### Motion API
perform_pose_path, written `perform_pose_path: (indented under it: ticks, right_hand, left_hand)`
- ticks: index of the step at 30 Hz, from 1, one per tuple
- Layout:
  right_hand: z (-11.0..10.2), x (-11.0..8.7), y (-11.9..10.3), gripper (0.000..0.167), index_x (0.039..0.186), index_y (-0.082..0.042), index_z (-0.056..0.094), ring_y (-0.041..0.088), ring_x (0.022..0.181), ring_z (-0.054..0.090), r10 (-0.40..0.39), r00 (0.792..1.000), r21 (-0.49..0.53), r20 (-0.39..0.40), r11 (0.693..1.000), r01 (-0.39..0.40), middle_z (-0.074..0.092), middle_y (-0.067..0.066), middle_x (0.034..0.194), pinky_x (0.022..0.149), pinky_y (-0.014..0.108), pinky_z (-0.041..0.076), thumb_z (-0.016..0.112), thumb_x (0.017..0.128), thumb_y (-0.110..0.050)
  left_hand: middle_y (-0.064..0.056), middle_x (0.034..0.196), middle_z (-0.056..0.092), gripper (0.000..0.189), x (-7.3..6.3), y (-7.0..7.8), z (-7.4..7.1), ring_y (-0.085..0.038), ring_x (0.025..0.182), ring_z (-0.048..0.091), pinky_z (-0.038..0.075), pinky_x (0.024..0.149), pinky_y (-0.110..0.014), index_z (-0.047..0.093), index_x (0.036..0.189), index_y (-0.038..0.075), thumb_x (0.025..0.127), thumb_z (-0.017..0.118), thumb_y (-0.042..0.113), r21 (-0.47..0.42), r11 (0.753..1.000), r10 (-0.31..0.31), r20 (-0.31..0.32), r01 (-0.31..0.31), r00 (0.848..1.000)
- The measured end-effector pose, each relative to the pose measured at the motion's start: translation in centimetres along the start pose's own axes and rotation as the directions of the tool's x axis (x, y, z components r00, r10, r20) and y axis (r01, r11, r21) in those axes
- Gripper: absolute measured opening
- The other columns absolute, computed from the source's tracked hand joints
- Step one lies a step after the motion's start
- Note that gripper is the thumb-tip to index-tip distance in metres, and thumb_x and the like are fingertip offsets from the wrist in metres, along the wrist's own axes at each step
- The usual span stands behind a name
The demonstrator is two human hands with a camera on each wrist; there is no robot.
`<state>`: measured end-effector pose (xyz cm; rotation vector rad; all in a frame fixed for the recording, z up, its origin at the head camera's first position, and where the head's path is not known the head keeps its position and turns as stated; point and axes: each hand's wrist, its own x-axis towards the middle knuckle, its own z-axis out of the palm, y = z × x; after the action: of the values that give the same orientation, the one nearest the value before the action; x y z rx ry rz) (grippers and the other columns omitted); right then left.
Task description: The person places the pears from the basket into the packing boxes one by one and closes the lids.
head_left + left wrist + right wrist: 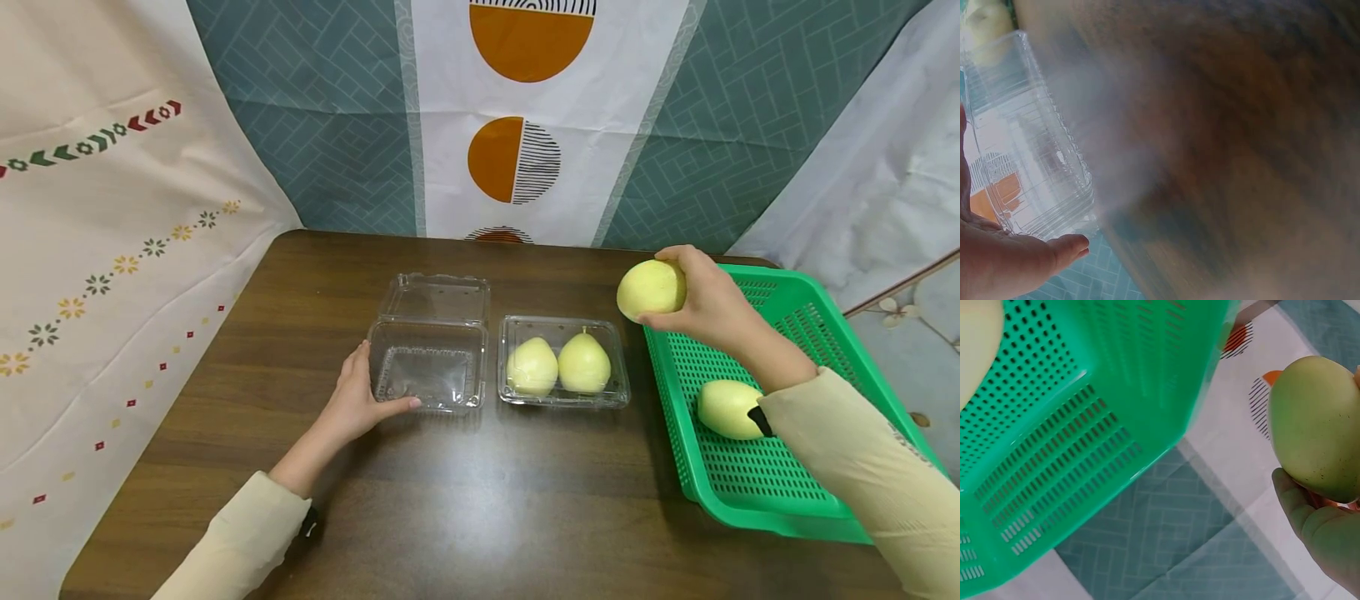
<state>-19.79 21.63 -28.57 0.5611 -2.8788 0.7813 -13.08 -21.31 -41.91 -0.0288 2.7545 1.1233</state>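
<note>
My left hand (350, 400) rests against the front left corner of an open clear plastic clamshell container (427, 375). Its thumb lies along the front rim and its straight fingers touch the left side. The container's lid (437, 297) is folded back on the table. Over the far left edge of a green basket (678, 433), my right hand (708, 300) grips a pale yellow-green pear (651, 290) between thumb and fingers. In the right wrist view this pear (1316, 428) is seen from the side, beside the basket.
A closed clear container (564, 403) with two pears (584, 363) stands between the open container and the basket. Another pear (729, 409) lies in the basket, partly behind the right sleeve. Patterned cloth (345, 133) hangs behind the brown wooden table (450, 517).
</note>
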Motion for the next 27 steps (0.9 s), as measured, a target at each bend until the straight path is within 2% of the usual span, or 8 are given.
perform_pose_path:
  ticks: [8,12,18,27]
  right_hand:
    - [0.7,0.0,-1.4,0.074,0.128,0.004,0.041,0.038,0.099,0.049,-0.024,0.999,0.007,0.028,1.000,0.023,0.048,0.024,0.120,0.075,0.053,0.045,0.083,0.071,-0.016]
    - [1.1,0.5,-2.2,0.074,0.128,0.004,0.041,0.037,0.099,0.049,-0.064,0.998,0.009,0.018,0.998,0.064,0.049,0.024,0.120,0.075,0.053,0.046,0.084,0.070,-0.014]
    - [1.7,1.2,-3.2,0.073,0.127,0.006,0.042,0.036,0.100,0.049,-0.106,0.994,0.011,0.040,0.994,0.106,0.049,0.024,0.121,0.075,0.051,0.048,0.083,0.070,-0.011]
    - [2.2,2.6,-5.1,0.074,0.131,0.005,0.040,0.035,0.104,0.049,-0.102,0.991,0.045,0.082,0.994,0.099,0.048,0.023,0.125,0.080,0.052,0.047,0.081,0.072,-0.014]
  left_hand:
    - [-0.031,0.154,0.004,0.125,-0.1,-0.2,0.2,-0.047,0.141,0.011,0.023,0.111,-0.059,-0.002,0.150,-0.005,0.072,0.079,0.049,-0.007,1.000,-0.006,0.010,0.006,1.000]
    - [-0.031,0.154,0.005,0.125,-0.1,-0.3,0.2,-0.047,0.141,0.013,0.024,0.110,-0.059,0.000,0.150,-0.006,0.071,0.080,0.049,-0.009,1.000,0.003,-0.010,-0.003,1.000]
    - [-0.031,0.153,0.005,0.124,0.0,-0.3,0.4,-0.047,0.141,0.013,0.024,0.110,-0.059,0.000,0.150,-0.006,0.071,0.081,0.047,-0.016,1.000,-0.001,-0.007,0.001,1.000]
    - [-0.032,0.153,0.006,0.126,-0.1,-0.3,0.3,-0.048,0.140,0.013,0.024,0.110,-0.060,-0.001,0.150,-0.006,0.070,0.080,0.050,-0.019,1.000,-0.002,-0.009,0.002,1.000]
